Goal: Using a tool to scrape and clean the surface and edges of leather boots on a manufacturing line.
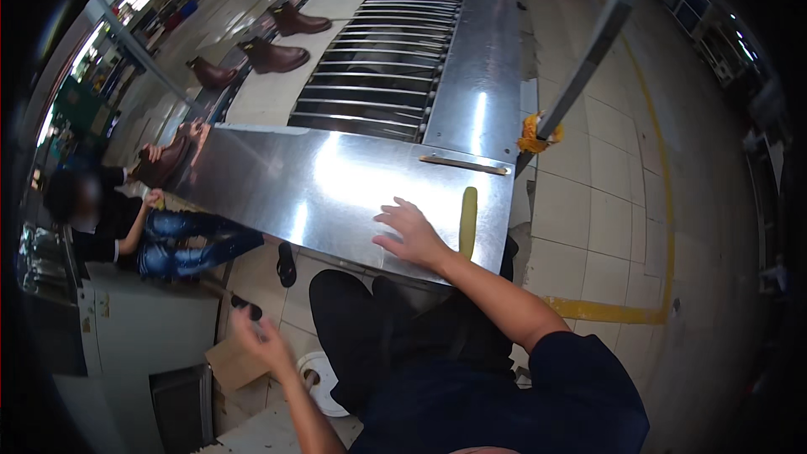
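My right hand (412, 231) is over the bare metal table (261, 168), fingers apart and nothing in them. To its right lies a long yellow-green strip with a rounded end (469, 219), its kind unclear. Farther off, a narrow bar (464, 165) rests near the table's back edge. My left hand (261, 340) is held low, off the table's near side, above the floor; it is slightly blurred, but its fingers look spread and empty. At the table's left end a co-worker's hands are at a brown boot (162, 161).
A roller conveyor (378, 55) runs away behind the table, with several brown boots (276, 56) along its left side. A metal post (593, 50) stands at right. Below my left hand are a cardboard piece (239, 363) and a white round object (324, 370). The co-worker (126, 219) sits at left.
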